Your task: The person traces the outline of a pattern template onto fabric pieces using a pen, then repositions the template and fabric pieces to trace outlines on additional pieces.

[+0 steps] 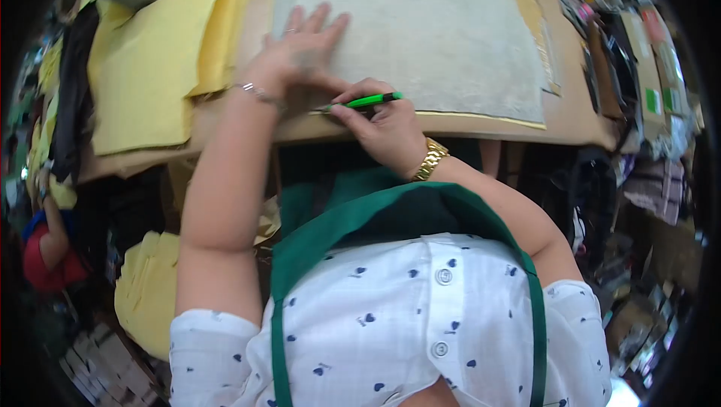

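My left hand lies with its fingers spread over the left part of a large grey sheet. A green pen with a black end is pinched in the fingers of my right hand. Its thin tip points left and rests at the sheet's near edge, close to my left thumb. A strip of yellow material shows from under the near edge of the grey sheet. My left wrist wears a bracelet, and my right wrist a gold watch.
Folded yellow cloth is stacked to the left on the brown table. Boxes and other items crowd the right end. More yellow material is bundled below at the left. Another person's arm shows at the far left.
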`<control>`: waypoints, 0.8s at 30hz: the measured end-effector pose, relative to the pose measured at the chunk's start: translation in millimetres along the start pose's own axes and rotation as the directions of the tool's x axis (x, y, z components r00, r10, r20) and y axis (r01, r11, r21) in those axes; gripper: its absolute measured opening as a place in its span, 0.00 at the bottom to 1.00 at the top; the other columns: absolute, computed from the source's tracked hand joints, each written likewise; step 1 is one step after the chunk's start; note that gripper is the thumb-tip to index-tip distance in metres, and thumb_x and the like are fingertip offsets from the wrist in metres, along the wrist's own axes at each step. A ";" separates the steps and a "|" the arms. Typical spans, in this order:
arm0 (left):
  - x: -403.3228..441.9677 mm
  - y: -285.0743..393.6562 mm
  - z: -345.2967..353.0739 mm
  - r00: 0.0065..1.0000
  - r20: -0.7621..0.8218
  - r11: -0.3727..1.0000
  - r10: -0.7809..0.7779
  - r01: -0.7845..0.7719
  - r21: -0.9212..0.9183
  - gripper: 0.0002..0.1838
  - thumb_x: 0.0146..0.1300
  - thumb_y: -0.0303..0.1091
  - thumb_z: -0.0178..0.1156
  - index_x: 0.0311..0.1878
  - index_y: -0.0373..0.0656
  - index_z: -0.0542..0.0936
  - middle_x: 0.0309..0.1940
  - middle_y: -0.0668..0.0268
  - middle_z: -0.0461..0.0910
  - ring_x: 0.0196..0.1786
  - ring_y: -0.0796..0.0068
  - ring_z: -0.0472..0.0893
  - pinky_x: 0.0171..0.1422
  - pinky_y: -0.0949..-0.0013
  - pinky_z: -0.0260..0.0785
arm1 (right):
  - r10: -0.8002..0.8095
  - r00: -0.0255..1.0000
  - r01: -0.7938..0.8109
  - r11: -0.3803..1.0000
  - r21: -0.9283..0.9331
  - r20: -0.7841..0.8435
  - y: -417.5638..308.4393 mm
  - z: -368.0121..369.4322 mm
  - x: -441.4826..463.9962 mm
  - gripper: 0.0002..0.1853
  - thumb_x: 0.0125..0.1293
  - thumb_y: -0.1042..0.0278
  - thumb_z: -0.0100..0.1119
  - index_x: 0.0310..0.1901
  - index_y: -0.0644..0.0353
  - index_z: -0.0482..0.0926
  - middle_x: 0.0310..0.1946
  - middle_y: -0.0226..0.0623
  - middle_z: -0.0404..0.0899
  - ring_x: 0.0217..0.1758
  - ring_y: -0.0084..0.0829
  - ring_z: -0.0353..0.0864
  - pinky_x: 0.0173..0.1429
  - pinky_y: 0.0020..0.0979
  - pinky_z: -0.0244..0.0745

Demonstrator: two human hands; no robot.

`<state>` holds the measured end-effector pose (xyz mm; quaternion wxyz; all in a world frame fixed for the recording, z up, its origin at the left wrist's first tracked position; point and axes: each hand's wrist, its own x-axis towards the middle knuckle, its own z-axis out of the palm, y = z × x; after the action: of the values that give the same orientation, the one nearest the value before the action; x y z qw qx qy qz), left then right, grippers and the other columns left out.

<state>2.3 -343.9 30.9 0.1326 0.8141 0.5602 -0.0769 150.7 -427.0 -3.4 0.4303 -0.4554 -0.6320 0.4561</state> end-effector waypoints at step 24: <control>7.1 -15.0 7.9 0.948 -0.310 0.979 0.074 -0.128 -0.156 0.46 0.37 0.55 0.66 0.60 0.45 0.61 0.62 0.51 0.54 0.64 0.51 0.53 0.62 0.55 0.53 | 0.198 0.807 -0.030 0.955 0.296 -0.557 24.5 -266.9 -52.5 0.06 0.55 0.79 0.51 0.35 0.62 0.66 0.25 0.34 0.71 0.33 0.29 0.78 0.39 0.26 0.74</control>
<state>-8.9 -334.9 19.5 0.1197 0.8292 0.5359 0.1047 422.6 -424.4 23.2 0.6324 -0.5463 -0.3729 0.4032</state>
